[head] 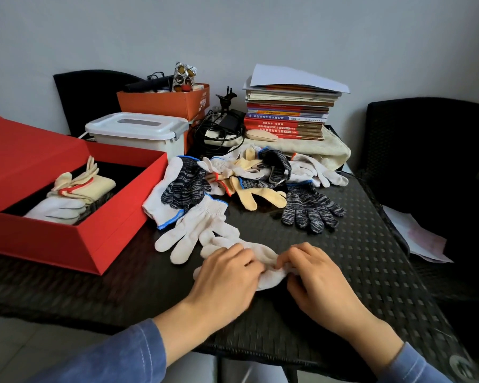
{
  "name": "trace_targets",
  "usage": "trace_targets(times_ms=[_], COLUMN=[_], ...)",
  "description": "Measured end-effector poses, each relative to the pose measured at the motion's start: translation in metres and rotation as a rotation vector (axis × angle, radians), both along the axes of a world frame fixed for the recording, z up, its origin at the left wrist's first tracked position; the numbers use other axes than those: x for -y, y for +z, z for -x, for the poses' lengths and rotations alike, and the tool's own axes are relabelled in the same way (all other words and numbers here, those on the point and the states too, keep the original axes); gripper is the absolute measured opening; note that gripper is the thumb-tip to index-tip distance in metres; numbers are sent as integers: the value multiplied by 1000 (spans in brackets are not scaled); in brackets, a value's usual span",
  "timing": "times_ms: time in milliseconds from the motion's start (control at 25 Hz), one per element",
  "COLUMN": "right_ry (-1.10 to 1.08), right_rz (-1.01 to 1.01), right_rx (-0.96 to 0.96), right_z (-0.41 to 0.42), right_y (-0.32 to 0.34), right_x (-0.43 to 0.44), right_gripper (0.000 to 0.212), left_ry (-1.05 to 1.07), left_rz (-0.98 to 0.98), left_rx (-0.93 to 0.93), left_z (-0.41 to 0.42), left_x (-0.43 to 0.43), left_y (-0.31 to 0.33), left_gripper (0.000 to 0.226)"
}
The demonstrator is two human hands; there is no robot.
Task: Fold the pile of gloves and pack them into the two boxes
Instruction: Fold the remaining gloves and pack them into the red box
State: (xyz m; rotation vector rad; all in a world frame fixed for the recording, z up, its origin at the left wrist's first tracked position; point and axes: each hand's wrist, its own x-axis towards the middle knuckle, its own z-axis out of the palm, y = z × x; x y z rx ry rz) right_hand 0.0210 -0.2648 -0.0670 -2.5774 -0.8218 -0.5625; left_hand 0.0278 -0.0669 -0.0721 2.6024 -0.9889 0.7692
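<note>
A white glove [268,268] lies bunched on the black table [371,258] near its front edge. My left hand [227,275] and my right hand [314,275] both pinch it, one at each side. Another white glove [197,228] lies flat just behind my left hand. Further back sits a loose pile of gloves [233,175] in white, cream and dark grey. One dark grey glove [309,208] lies apart at the right. An open red box [100,228] at the left holds folded cream gloves [86,186] and folded white gloves [58,210].
A white lidded plastic box [138,134] stands behind the red box, an orange box [166,102] of odds and ends behind that. Cables, a mouse and a stack of books [288,114] fill the back. Black chairs stand behind left and at right.
</note>
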Motion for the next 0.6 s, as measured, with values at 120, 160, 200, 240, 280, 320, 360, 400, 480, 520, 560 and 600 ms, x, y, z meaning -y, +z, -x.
trace_targets(times_ms=[120,160,200,240,280,320,360,400,480,520,560,600], right_ry=[18,32,50,72,94,107,106,88,26,-7,-32,-52], right_rz=[-102,-136,-178,-224,-270,-312,-349,-379,-430,-443,-439,-418], right_rx=[17,-10,-50,-97,-147,-191,-229,-265,-336,-355,-362,-373], right_z=[6,9,11,13,14,14,12,10,3,-1,-5,-9], right_y=[11,14,18,20,20,20,19,18,14,11,8,5], right_x=[-2,-4,-5,-7,-8,-8,-8,-7,-10,-11,-13,-16], right_gripper=[35,40,44,47,50,54,59,63,63,61,59,57], left_ry=[-16,14,48,76,79,55,26,17,90,152,213,259], left_rz=[22,46,107,197,296,408,526,632,700,656,583,502], left_rx=[-132,-162,-207,-264,-341,-420,-489,-543,-597,-581,-519,-416], left_z=[14,16,16,15,13,11,10,9,6,5,5,5], left_x=[-1,-1,-1,-2,-3,-5,-7,-8,-14,-16,-18,-20], left_y=[6,7,8,7,5,3,0,-2,-8,-10,-11,-10], left_gripper=[21,28,33,37,39,40,41,42,45,45,40,31])
